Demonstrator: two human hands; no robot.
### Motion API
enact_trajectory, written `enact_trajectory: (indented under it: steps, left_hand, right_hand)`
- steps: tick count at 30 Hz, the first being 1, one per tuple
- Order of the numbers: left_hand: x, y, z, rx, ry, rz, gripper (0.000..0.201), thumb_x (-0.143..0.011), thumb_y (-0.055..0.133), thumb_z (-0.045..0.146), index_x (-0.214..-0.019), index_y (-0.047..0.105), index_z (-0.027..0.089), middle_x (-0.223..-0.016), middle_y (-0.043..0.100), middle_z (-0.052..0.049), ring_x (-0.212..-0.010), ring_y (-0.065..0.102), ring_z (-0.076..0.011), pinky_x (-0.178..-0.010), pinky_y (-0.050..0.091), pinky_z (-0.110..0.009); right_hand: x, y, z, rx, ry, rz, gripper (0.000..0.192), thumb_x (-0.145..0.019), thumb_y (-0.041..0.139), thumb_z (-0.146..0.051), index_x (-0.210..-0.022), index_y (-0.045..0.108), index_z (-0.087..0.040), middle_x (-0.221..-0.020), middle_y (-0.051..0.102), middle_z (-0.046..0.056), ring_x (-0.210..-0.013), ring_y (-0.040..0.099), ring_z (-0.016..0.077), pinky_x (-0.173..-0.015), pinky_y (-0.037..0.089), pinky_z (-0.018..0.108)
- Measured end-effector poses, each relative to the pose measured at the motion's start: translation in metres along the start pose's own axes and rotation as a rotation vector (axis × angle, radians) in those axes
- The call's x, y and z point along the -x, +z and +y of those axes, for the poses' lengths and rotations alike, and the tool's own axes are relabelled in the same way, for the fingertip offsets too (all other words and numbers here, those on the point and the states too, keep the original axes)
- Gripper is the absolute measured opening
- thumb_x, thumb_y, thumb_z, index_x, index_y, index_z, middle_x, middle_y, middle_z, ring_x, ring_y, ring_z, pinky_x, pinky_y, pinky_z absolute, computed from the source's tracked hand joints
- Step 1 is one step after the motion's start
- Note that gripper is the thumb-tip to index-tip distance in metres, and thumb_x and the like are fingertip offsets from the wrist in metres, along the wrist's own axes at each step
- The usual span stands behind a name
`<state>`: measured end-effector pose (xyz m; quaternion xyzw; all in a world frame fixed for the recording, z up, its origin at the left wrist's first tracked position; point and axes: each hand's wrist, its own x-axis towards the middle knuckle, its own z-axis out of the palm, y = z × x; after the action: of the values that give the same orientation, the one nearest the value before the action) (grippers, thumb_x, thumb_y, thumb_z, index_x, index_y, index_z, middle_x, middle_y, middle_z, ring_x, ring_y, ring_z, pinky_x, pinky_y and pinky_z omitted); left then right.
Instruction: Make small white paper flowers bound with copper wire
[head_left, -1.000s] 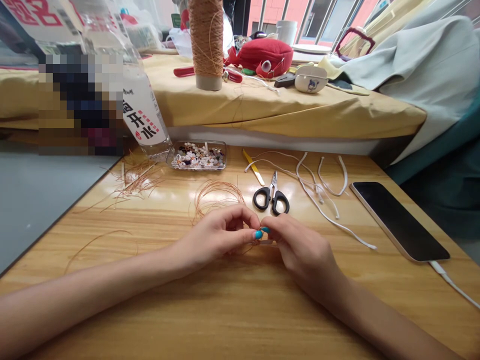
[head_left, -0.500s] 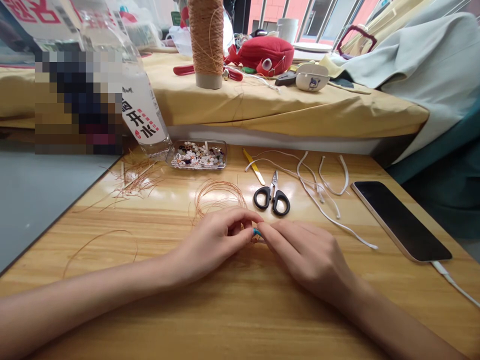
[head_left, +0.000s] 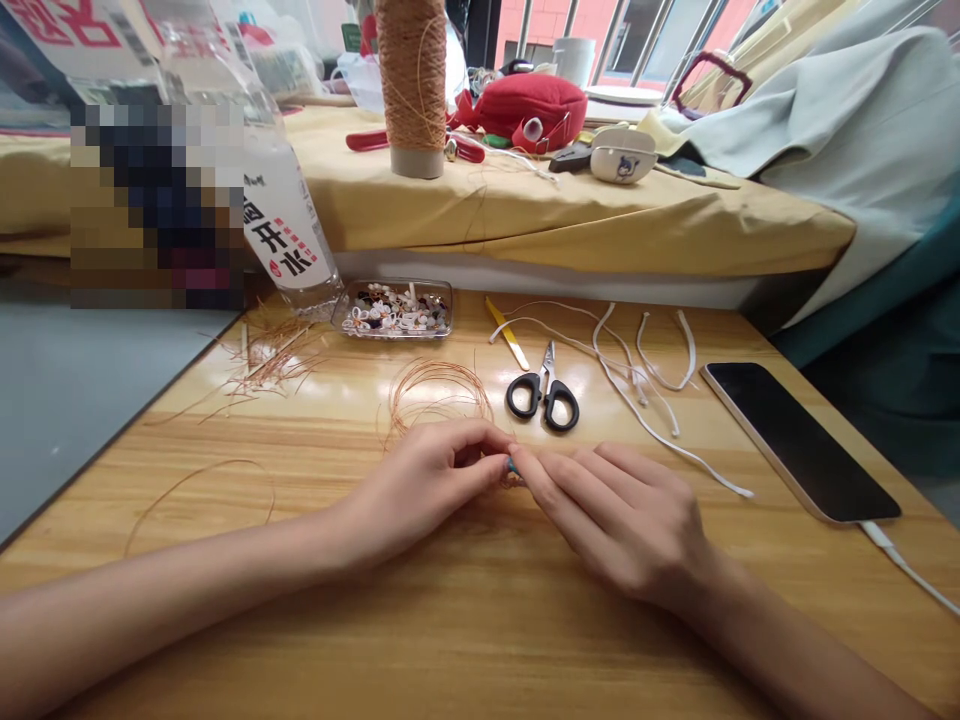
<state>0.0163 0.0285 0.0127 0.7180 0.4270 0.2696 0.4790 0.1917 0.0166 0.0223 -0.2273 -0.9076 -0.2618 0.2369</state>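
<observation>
My left hand is closed, thumb and fingertips pinched on a small blue piece. Fingers hide most of that piece, so its kind is unclear. My right hand meets it from the other side, fingers pressed together with the index tip on the blue piece. Below the fingertips a bit of pale and brown cord shows. Just beyond the hands lie black-handled scissors, blades slightly apart and pointing away, and a loose coil of thin brown thread.
White cords lie right of the scissors, near a phone with a cable. A yellow-and-white stick and a clear tray of small knotted pieces sit farther back. Thread scraps, a water bottle and a thread spool stand around.
My right hand has shifted slightly, its index finger now covering more of the blue piece and its other fingers a little more raised. My left hand stays nearly still.
</observation>
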Motion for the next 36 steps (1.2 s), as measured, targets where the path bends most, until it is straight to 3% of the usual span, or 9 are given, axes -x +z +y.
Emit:
enact_trajectory:
  steps: [8,14,20,27,36]
  left_hand:
    - [-0.001,-0.001,-0.001,0.121,-0.001,0.025,0.015,-0.076,0.047,0.026,-0.077,0.056,0.014,-0.076,0.058,0.0,-0.069,0.05,-0.0105,-0.063,0.039,-0.021]
    - [-0.001,0.0,-0.004,0.207,0.026,0.04,0.018,-0.074,0.051,0.031,-0.068,0.052,0.014,-0.069,0.055,0.001,-0.064,0.047,-0.0087,-0.055,0.036,-0.019]
    - [-0.002,0.0,-0.006,0.3,0.02,0.027,0.016,-0.074,0.052,0.029,-0.067,0.049,0.014,-0.067,0.049,0.002,-0.053,0.041,-0.0051,-0.048,0.033,-0.017]
    - [0.0,0.0,-0.004,0.362,-0.043,0.003,0.017,-0.074,0.052,0.03,-0.068,0.047,0.015,-0.062,0.046,0.003,-0.047,0.038,-0.0037,-0.043,0.031,-0.016]
    - [0.0,-0.001,-0.003,0.376,-0.078,0.037,0.016,-0.074,0.051,0.031,-0.073,0.048,0.015,-0.058,0.045,0.004,-0.045,0.039,-0.0039,-0.04,0.029,-0.016]
  right_hand:
    - [0.004,0.007,0.002,-0.065,0.084,0.028,0.015,-0.075,0.052,-0.012,-0.088,0.058,-0.011,-0.061,0.059,0.002,-0.055,0.05,0.0103,-0.049,0.035,0.025]
    - [0.002,0.012,-0.001,-0.234,0.289,0.075,0.008,-0.074,0.05,-0.01,-0.073,0.058,-0.013,-0.063,0.059,0.004,-0.058,0.052,0.0114,-0.052,0.04,0.023]
    - [0.004,0.014,-0.004,-0.421,0.426,0.092,0.01,-0.074,0.048,-0.009,-0.077,0.057,-0.014,-0.067,0.059,0.004,-0.059,0.052,0.0109,-0.054,0.042,0.022]
    - [-0.001,0.012,0.0,-0.473,0.617,0.094,0.013,-0.075,0.044,-0.01,-0.069,0.052,-0.017,-0.058,0.048,0.0,-0.05,0.046,0.0079,-0.046,0.039,0.019]
    - [0.0,0.011,-0.002,-0.502,0.496,0.118,0.015,-0.069,0.052,-0.012,-0.083,0.052,-0.016,-0.073,0.056,0.004,-0.065,0.053,0.0125,-0.057,0.045,0.024]
